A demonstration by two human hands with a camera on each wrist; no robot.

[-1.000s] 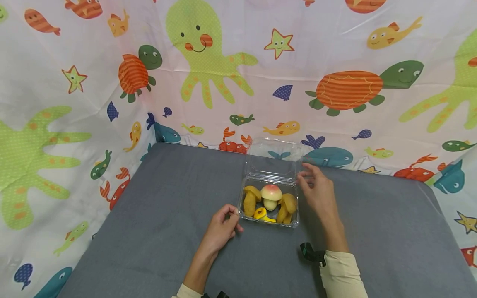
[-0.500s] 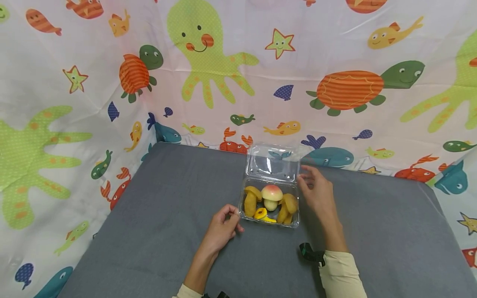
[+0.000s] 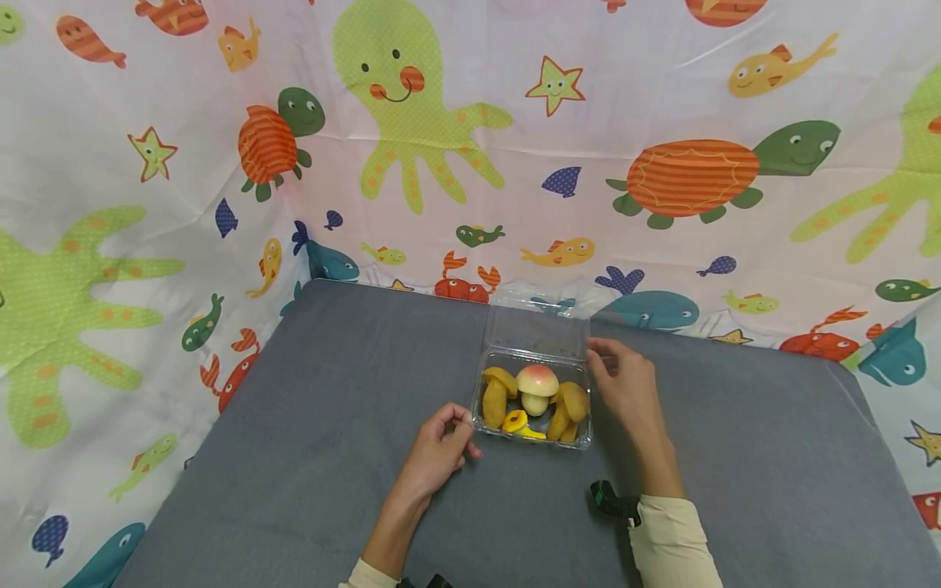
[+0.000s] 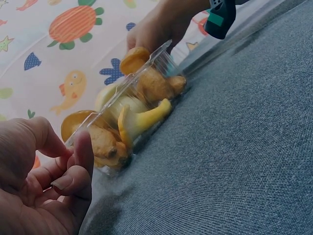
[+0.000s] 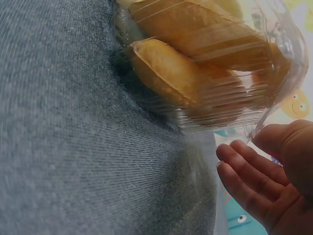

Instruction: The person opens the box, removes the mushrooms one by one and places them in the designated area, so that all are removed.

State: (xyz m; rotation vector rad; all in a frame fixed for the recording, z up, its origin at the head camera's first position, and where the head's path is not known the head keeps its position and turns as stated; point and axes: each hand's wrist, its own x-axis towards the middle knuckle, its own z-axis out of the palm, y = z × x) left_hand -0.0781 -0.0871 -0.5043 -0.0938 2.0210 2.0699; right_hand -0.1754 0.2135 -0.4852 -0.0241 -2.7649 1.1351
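Observation:
A clear plastic clamshell box [image 3: 531, 441] stands on the grey cloth, its transparent lid [image 3: 540, 333] raised and leaning back. Inside lie brown toy mushrooms at the left [image 3: 495, 402] and right [image 3: 572, 402], a pale mushroom with a red-tinged cap [image 3: 537, 382], and a small yellow mushroom [image 3: 517, 422]. My left hand [image 3: 437, 449] pinches the box's rim at the front left corner, thumb against index finger. At the back right corner, by the hinge, my right hand [image 3: 625, 376] holds the plastic edge; its thumb touches it in the right wrist view, other fingers loosely bent.
Grey cloth [image 3: 309, 457] covers the table around the box. Behind and at the sides hangs a white curtain [image 3: 456, 147] printed with sea animals, close behind the lid. A dark wrist camera [image 3: 613, 500] sits on my right wrist.
The lid has tilted farther back and its top edge sits lower. My right hand has come slightly down toward the hinge. The left hand and the box's base stay put.

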